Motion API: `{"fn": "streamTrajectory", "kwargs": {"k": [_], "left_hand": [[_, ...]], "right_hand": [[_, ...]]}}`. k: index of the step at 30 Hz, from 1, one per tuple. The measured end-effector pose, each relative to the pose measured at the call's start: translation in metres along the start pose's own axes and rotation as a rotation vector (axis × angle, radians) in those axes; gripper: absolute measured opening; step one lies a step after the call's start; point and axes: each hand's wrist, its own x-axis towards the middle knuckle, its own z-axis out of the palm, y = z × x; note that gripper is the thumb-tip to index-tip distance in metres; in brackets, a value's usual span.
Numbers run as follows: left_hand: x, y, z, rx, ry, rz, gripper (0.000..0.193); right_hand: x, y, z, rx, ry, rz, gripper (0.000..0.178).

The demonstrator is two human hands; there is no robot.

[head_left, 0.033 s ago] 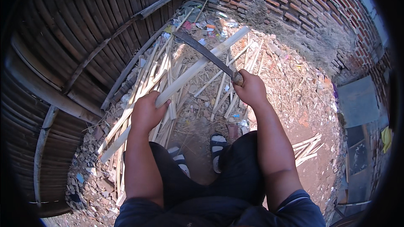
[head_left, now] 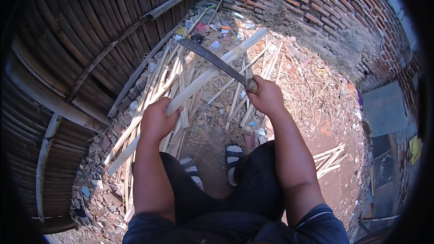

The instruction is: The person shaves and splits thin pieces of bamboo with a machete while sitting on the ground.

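My left hand (head_left: 158, 119) is wrapped round a long pale bamboo strip (head_left: 194, 87), which slants from beside my left forearm up to the far right. In my right hand (head_left: 267, 97) is the wooden handle of a machete (head_left: 209, 57). Its dark, slightly curved blade crosses over the strip's upper part, pointing up and to the left. Whether the edge bites into the strip I cannot tell. Below the held strip, several split bamboo strips (head_left: 156, 91) lie in a loose heap on the ground.
A dark slatted bamboo wall (head_left: 99, 22) rises on the left, and a worn brick wall (head_left: 312, 4) stands at the back and right. Rubble, shavings and bits of litter (head_left: 214, 45) cover the ground. A small bundle of pale sticks (head_left: 330, 159) lies right of my right forearm.
The machete has shifted a little down and to the left across the strip, along with my right hand. My left hand and the strip have hardly moved.
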Motion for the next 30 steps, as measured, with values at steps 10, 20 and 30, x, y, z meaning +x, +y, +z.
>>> {"fn": "streamTrajectory", "kwargs": {"k": [10,20,30], "left_hand": [[-0.005,-0.008,-0.005,-0.058,0.011,0.004,0.036],[-0.002,-0.004,0.000,-0.057,0.016,0.024,0.038],[-0.002,-0.008,-0.002,-0.058,0.035,0.036,0.036]], "right_hand": [[-0.001,-0.001,0.002,0.097,0.040,-0.107,0.029],[-0.016,-0.022,0.000,-0.035,0.024,-0.269,0.032],[0.001,-0.002,-0.006,0.026,0.130,-0.009,0.029]]}}
